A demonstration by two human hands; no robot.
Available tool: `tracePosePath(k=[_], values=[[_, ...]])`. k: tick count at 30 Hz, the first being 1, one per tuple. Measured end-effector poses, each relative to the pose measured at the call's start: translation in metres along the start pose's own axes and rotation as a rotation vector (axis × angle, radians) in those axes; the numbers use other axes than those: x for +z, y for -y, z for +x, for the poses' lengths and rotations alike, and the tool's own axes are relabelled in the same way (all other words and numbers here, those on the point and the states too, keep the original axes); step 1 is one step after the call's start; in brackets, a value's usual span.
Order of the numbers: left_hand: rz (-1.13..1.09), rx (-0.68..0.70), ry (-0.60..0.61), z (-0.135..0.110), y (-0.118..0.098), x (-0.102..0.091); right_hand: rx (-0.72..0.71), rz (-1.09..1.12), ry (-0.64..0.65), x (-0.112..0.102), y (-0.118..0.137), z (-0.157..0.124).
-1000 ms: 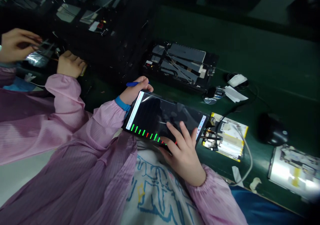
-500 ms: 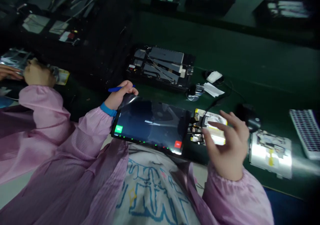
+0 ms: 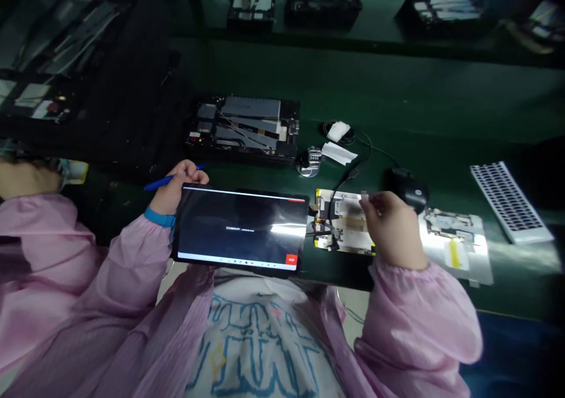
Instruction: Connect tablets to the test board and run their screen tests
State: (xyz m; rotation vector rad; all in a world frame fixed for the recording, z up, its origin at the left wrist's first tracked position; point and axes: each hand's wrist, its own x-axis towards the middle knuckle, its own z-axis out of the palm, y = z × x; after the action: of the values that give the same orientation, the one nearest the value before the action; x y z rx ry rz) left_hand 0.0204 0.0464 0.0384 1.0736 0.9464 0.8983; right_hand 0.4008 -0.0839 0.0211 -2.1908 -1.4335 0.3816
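Curling round a blue pen, the left hand touches the tablet at the near edge of the desk; the right hand pinches a small pale piece near the yellow-edged board.

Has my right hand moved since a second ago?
Yes: your right hand moved rightward, from the glossy black tablet toward the rounded black computer mouse.
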Motion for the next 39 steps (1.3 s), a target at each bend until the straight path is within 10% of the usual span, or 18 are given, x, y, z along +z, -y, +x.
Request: tracePosePath(k=[7, 15, 26, 39], values=[[0.085, -0.009, 0.003, 0.002, -0.004, -0.001, -0.214, 0.518, 0.673, -0.025, 0.044, -0.047], [0.156, 0.03, -0.014, 0.001, -0.01, 0.008, -0.072, 0.559, 0.519, 0.017, 0.033, -0.042], [0.063, 0.158, 0.091, 0.019, 0.003, -0.019, -0.068, 0.63, 0.64, 0.013, 0.031, -0.037], [0.106, 0.166, 0.061, 0.012, -0.001, -0.008, -0.128, 0.563, 0.562, 0.016, 0.035, -0.035]])
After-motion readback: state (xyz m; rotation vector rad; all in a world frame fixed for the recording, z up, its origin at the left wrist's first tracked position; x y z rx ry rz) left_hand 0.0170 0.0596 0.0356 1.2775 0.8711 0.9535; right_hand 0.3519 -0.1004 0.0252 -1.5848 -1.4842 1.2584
